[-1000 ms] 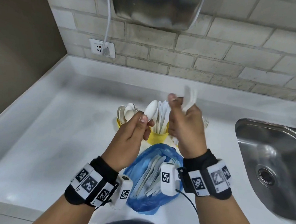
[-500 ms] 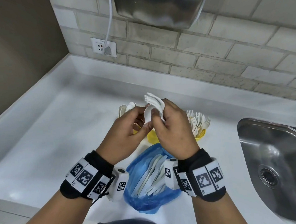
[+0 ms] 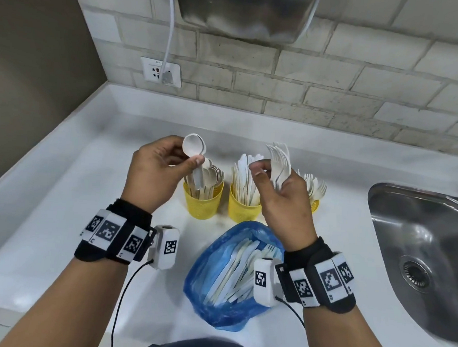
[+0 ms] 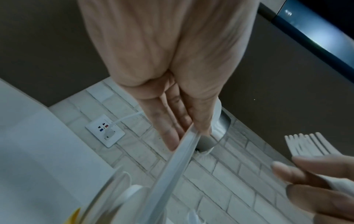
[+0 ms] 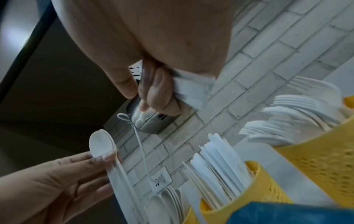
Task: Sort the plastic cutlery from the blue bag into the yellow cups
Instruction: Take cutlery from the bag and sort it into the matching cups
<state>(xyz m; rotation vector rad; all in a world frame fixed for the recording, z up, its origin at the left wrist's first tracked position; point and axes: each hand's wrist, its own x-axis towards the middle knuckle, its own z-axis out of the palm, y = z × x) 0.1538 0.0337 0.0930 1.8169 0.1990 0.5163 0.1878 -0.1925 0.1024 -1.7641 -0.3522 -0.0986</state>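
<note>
- Left hand (image 3: 155,169) raised above the left yellow cup (image 3: 202,201), thumb and fingers pinching a spoon (image 3: 194,147).
- Right hand (image 3: 280,200) raised right of that cup, gripping several forks (image 3: 279,163).

You have a white counter (image 3: 59,203) with a steel sink (image 3: 418,252) set in at its right. Standing on it in a row are three yellow cups (image 3: 202,201), and the blue bag (image 3: 215,293) lies just in front of them.

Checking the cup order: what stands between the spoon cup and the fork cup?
The knife cup, full of upright knives, stands between the spoon cup and the fork cup; the head view shows it.
</note>
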